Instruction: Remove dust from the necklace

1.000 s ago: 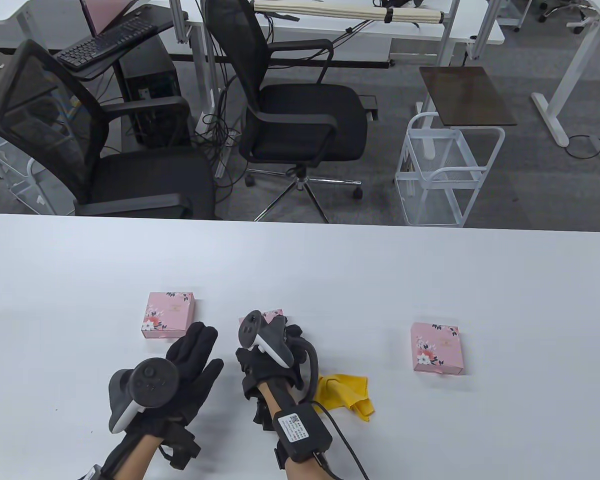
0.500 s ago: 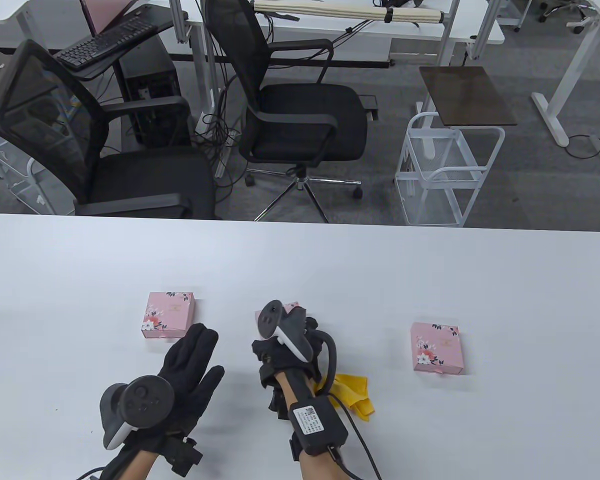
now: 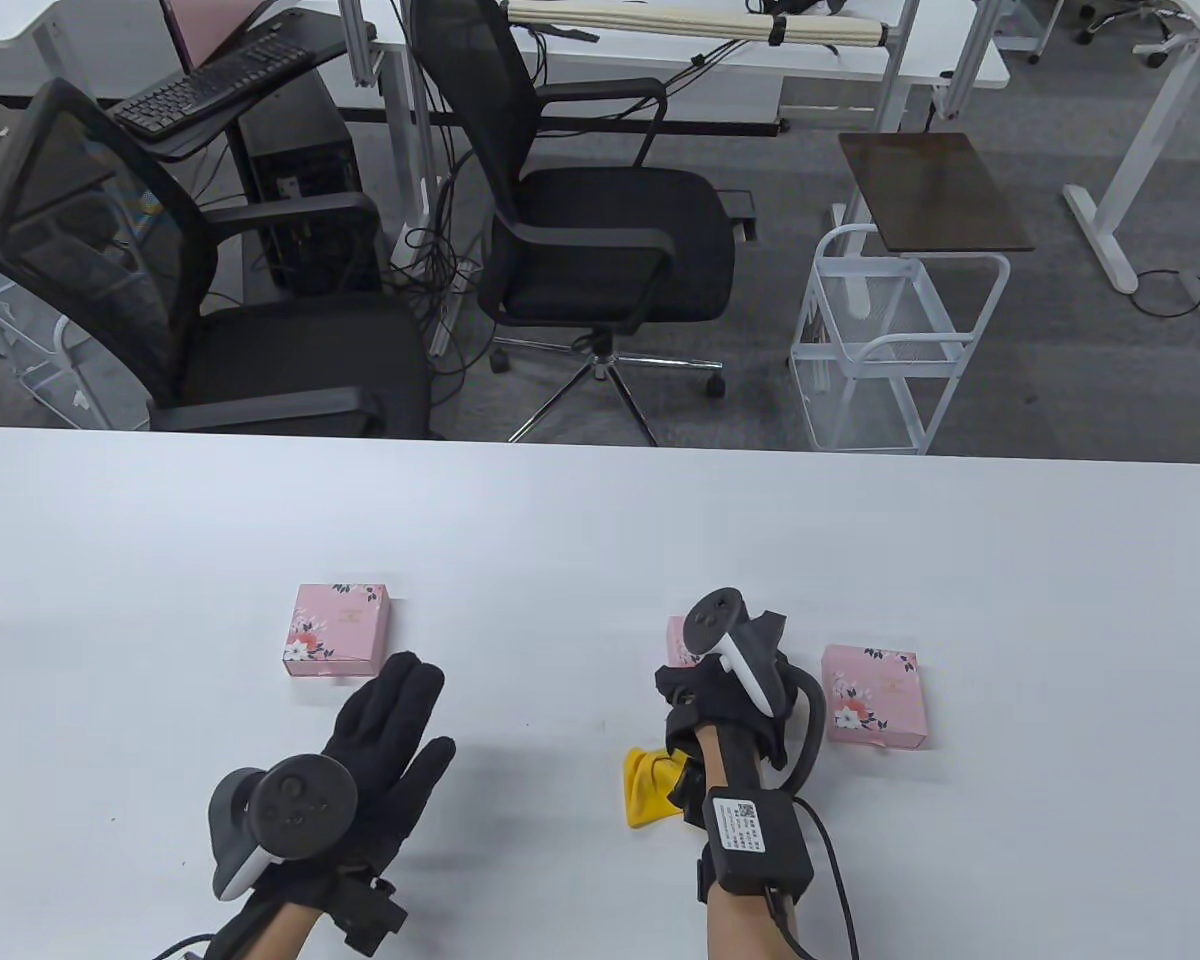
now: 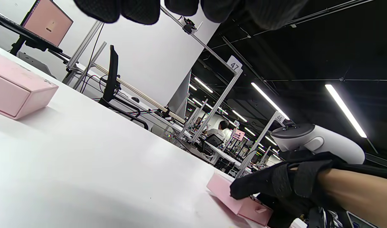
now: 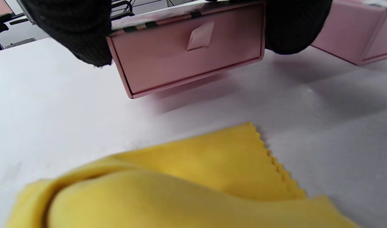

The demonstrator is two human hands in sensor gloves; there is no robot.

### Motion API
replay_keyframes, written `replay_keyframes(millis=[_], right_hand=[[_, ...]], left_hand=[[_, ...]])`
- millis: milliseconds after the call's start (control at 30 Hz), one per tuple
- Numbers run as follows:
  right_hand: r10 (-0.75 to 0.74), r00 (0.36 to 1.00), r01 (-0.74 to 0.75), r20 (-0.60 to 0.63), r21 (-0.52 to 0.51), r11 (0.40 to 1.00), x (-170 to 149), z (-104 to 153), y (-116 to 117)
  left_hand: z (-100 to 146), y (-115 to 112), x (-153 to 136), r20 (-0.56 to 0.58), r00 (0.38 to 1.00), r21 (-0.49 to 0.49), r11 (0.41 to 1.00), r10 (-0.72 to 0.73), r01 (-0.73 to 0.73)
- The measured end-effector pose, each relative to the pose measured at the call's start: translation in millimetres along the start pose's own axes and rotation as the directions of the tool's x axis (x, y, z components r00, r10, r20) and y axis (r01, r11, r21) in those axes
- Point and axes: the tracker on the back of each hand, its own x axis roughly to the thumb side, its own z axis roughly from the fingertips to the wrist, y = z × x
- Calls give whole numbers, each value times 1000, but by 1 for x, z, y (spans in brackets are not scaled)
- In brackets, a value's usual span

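Note:
My right hand (image 3: pixel 708 668) grips a small pink floral drawer box (image 3: pixel 674 640) from above and holds it just off the white table (image 3: pixel 600 520), close to the left of another pink box (image 3: pixel 872 695). In the right wrist view my fingers (image 5: pixel 76 28) clamp the sides of the held box (image 5: pixel 187 53), whose drawer is closed, and a shadow lies under it. A crumpled yellow cloth (image 3: pixel 650 787) lies by my right wrist, also seen up close as the cloth (image 5: pixel 180 183). My left hand (image 3: pixel 400 715) hovers flat with straight fingers, holding nothing. No necklace is in view.
A third pink box (image 3: pixel 338 630) sits just beyond my left fingertips and shows as the box (image 4: pixel 16 91) in the left wrist view. Office chairs (image 3: pixel 600 230) and a white wire cart (image 3: pixel 890 350) stand past the table's far edge.
My right hand has carried the pink box to the right, from the table's middle to beside the right-hand box. The yellow cloth now lies left of my wrist. The left hand has barely moved.

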Motion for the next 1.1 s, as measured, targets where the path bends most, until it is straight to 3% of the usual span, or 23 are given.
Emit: replay_keyframes(millis=[333,533,700,900,1100], right_hand=[[64,998,-64,-1,5,998,2,6,4],[114,988,-97,100,-155,983,7,37,-16],[12,952,101,305,-353,930,2,78,-17],[-78,873,323,482,-450,833,-7,107,-3],[-10,866,283,499,-476,833,-12,119,3]], left_hand=[[0,-1,0,-7,1000,-6,1000,-8,8],[-1,-1,-2,-24,1000,-9,1000,-10,10],[-5,-2,-15,-68,998,-40,999,2,-5],[-9,5,-39,-197,979,-17,999,-51,49],[-19,8,-75,-445,887,-45,992,-125,118]])
